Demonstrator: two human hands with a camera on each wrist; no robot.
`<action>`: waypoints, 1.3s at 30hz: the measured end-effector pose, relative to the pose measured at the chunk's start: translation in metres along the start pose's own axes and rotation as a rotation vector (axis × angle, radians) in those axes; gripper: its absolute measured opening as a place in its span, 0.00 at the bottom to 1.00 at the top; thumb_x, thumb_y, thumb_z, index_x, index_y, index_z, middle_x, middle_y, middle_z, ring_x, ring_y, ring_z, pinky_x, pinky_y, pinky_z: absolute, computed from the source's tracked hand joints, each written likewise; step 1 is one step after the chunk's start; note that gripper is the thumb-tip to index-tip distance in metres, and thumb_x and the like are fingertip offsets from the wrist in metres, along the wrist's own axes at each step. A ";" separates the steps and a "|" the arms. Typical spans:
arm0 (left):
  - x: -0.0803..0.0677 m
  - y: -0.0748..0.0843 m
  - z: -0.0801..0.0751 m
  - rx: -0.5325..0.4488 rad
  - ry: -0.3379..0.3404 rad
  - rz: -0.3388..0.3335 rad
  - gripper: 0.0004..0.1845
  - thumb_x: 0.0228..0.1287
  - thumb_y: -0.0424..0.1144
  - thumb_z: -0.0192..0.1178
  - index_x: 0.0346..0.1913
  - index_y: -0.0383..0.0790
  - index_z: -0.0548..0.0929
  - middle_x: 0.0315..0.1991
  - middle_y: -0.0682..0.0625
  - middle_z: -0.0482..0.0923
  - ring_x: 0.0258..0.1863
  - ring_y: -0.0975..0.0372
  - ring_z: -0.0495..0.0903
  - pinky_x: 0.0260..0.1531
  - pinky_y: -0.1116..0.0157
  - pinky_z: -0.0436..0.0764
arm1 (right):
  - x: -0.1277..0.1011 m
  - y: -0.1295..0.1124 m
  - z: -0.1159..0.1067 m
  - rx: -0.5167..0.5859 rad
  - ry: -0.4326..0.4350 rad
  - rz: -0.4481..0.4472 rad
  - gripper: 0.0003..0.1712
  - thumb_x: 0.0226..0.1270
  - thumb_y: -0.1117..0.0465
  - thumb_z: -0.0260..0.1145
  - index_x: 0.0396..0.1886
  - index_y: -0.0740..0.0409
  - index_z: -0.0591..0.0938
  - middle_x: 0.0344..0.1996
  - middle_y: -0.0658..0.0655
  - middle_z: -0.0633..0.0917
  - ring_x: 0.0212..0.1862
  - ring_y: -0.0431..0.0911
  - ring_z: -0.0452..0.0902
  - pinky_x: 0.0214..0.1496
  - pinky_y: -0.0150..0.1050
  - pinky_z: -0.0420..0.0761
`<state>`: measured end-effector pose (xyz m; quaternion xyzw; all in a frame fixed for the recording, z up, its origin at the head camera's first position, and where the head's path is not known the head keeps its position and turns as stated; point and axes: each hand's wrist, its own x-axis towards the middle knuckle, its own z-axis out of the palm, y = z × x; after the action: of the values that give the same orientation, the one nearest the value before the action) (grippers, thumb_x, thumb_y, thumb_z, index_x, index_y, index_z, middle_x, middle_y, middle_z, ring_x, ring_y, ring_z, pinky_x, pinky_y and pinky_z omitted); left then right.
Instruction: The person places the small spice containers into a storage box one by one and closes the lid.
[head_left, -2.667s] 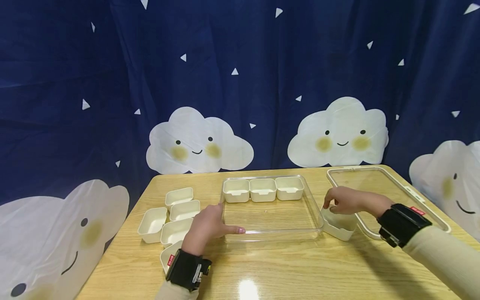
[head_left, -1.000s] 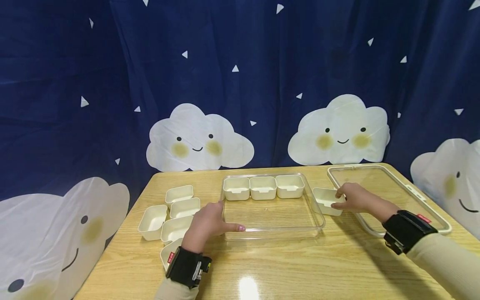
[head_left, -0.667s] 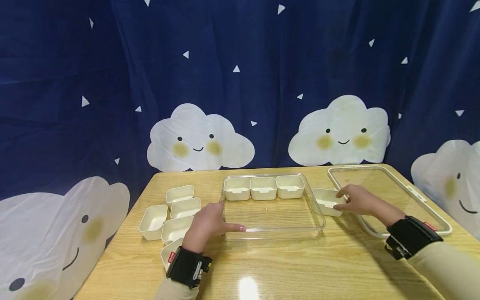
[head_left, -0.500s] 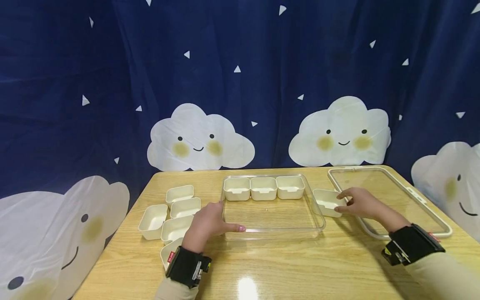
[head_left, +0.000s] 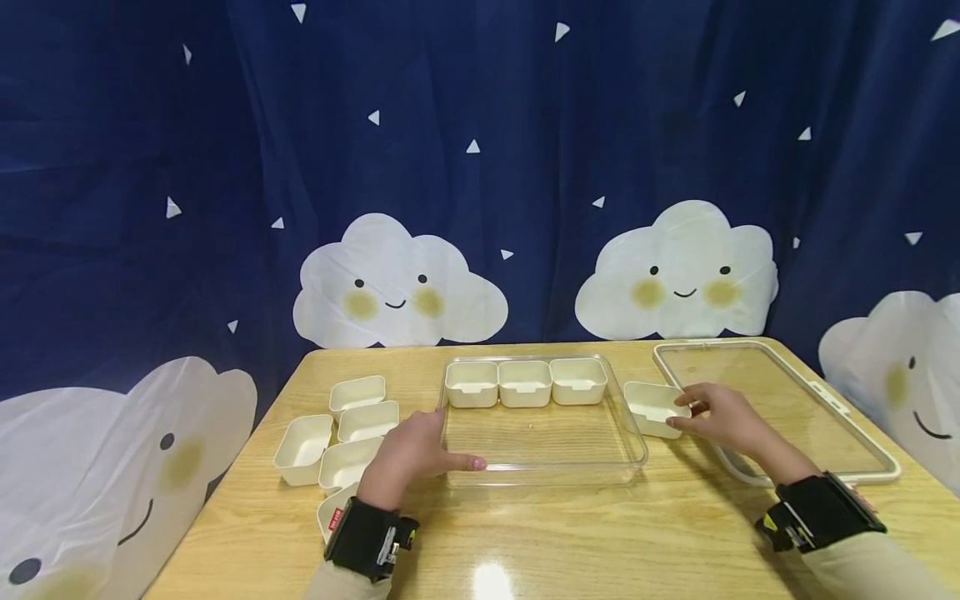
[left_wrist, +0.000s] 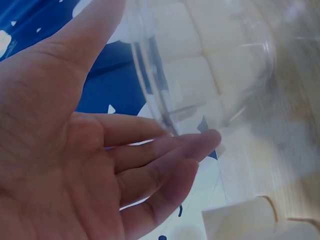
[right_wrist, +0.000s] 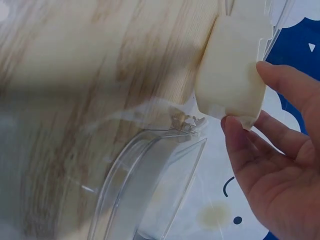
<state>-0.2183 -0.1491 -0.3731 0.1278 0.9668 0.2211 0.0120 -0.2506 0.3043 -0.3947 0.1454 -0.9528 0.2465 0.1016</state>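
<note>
A clear plastic tray (head_left: 540, 477) lies mid-table with three small cream cups (head_left: 525, 383) in a row along its far wall. My left hand (head_left: 420, 450) rests open against the tray's near left corner, fingers (left_wrist: 165, 150) straight along the clear wall (left_wrist: 210, 75). Just right of the tray stands another cream cup (head_left: 651, 407). My right hand (head_left: 693, 411) pinches its right rim between thumb and fingers (right_wrist: 260, 145). The same cup (right_wrist: 232, 65) sits upright on the wood in the right wrist view, beside the tray's corner (right_wrist: 150, 180).
Several loose cream cups (head_left: 348, 433) cluster on the table left of the tray, one close to my left wrist (head_left: 333, 512). A clear lid with a cream rim (head_left: 825, 392) lies flat at the right. The table's front strip (head_left: 562, 542) is bare wood.
The right hand carried its cup from the tray's near right corner back along the tray's right side and set it down. Its forearm has since drawn back. The left hand has not moved.
</note>
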 end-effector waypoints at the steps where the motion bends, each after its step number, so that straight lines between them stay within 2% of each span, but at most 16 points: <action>1: 0.000 -0.001 -0.001 0.000 -0.009 0.005 0.57 0.43 0.65 0.78 0.70 0.31 0.71 0.45 0.39 0.84 0.41 0.52 0.83 0.42 0.51 0.83 | -0.001 0.000 0.001 -0.003 0.010 0.001 0.23 0.58 0.58 0.78 0.45 0.73 0.85 0.53 0.79 0.80 0.42 0.61 0.85 0.37 0.43 0.82; 5: 0.000 -0.005 -0.004 -0.008 -0.031 0.021 0.58 0.45 0.62 0.78 0.74 0.32 0.68 0.59 0.34 0.80 0.58 0.45 0.80 0.55 0.47 0.79 | -0.002 0.000 -0.001 -0.006 0.033 0.006 0.23 0.59 0.58 0.77 0.45 0.74 0.85 0.55 0.80 0.79 0.44 0.64 0.85 0.40 0.50 0.84; 8: 0.002 -0.008 -0.004 -0.047 -0.019 0.033 0.58 0.44 0.60 0.80 0.75 0.36 0.67 0.61 0.33 0.79 0.60 0.44 0.79 0.58 0.46 0.77 | -0.002 -0.001 -0.005 0.003 0.039 0.014 0.24 0.60 0.58 0.77 0.46 0.74 0.84 0.56 0.81 0.77 0.46 0.67 0.84 0.42 0.55 0.84; 13: 0.006 -0.013 -0.001 -0.146 -0.002 0.013 0.60 0.42 0.58 0.82 0.75 0.31 0.65 0.65 0.31 0.74 0.66 0.42 0.74 0.64 0.46 0.73 | -0.001 0.000 -0.013 0.006 0.058 0.025 0.26 0.62 0.56 0.76 0.48 0.75 0.83 0.57 0.81 0.76 0.48 0.70 0.83 0.46 0.60 0.83; 16: 0.009 -0.014 0.002 -0.169 -0.001 0.000 0.61 0.42 0.58 0.82 0.72 0.25 0.66 0.62 0.30 0.76 0.63 0.42 0.76 0.63 0.46 0.74 | 0.000 0.000 -0.017 -0.001 0.086 0.030 0.27 0.62 0.55 0.76 0.49 0.75 0.83 0.58 0.81 0.77 0.49 0.70 0.82 0.48 0.62 0.82; 21: 0.013 -0.012 0.009 -0.151 0.013 -0.005 0.60 0.42 0.60 0.81 0.70 0.22 0.67 0.47 0.37 0.82 0.49 0.50 0.81 0.53 0.49 0.81 | 0.001 -0.002 -0.021 -0.015 0.140 0.035 0.27 0.63 0.55 0.76 0.48 0.75 0.84 0.57 0.81 0.76 0.50 0.71 0.82 0.50 0.63 0.80; 24: 0.014 -0.009 0.013 -0.160 0.033 -0.006 0.58 0.42 0.61 0.81 0.67 0.23 0.69 0.42 0.41 0.81 0.42 0.53 0.81 0.46 0.53 0.82 | 0.001 -0.004 -0.024 -0.013 0.174 0.023 0.26 0.62 0.55 0.76 0.47 0.74 0.84 0.57 0.81 0.77 0.49 0.71 0.82 0.50 0.64 0.80; 27: 0.015 -0.005 0.017 -0.186 0.044 0.007 0.51 0.43 0.60 0.81 0.59 0.23 0.74 0.35 0.44 0.79 0.35 0.56 0.78 0.37 0.56 0.81 | 0.000 -0.008 -0.027 -0.011 0.200 0.013 0.24 0.61 0.55 0.76 0.47 0.73 0.85 0.56 0.80 0.78 0.48 0.71 0.83 0.49 0.64 0.80; 30: 0.015 -0.002 0.021 -0.202 0.046 0.020 0.46 0.44 0.59 0.81 0.54 0.24 0.75 0.30 0.46 0.75 0.30 0.56 0.75 0.32 0.58 0.78 | 0.000 -0.012 -0.029 -0.013 0.209 0.010 0.24 0.61 0.55 0.77 0.47 0.72 0.85 0.55 0.79 0.79 0.48 0.70 0.83 0.48 0.64 0.81; 33: 0.013 -0.001 0.023 -0.187 0.075 0.035 0.45 0.44 0.58 0.81 0.54 0.25 0.76 0.33 0.43 0.79 0.34 0.54 0.79 0.37 0.55 0.81 | 0.002 -0.019 -0.030 -0.003 0.203 0.008 0.24 0.62 0.54 0.76 0.47 0.71 0.85 0.55 0.78 0.80 0.49 0.70 0.83 0.48 0.63 0.81; 35: 0.012 0.000 0.024 -0.185 0.091 0.044 0.46 0.45 0.57 0.81 0.56 0.24 0.76 0.39 0.38 0.82 0.41 0.50 0.82 0.44 0.51 0.82 | 0.004 -0.023 -0.031 0.007 0.201 0.004 0.24 0.62 0.55 0.76 0.47 0.71 0.85 0.55 0.78 0.80 0.49 0.70 0.83 0.47 0.63 0.82; 39: 0.011 0.001 0.025 -0.192 0.100 0.042 0.46 0.46 0.57 0.80 0.59 0.25 0.76 0.49 0.31 0.82 0.50 0.44 0.83 0.52 0.48 0.81 | 0.007 -0.033 -0.032 0.018 0.201 -0.016 0.23 0.62 0.55 0.76 0.47 0.71 0.85 0.55 0.77 0.81 0.48 0.69 0.84 0.46 0.60 0.83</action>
<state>-0.2268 -0.1350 -0.3948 0.1352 0.9376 0.3190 -0.0289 -0.2425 0.2914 -0.3512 0.1284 -0.9344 0.2675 0.1971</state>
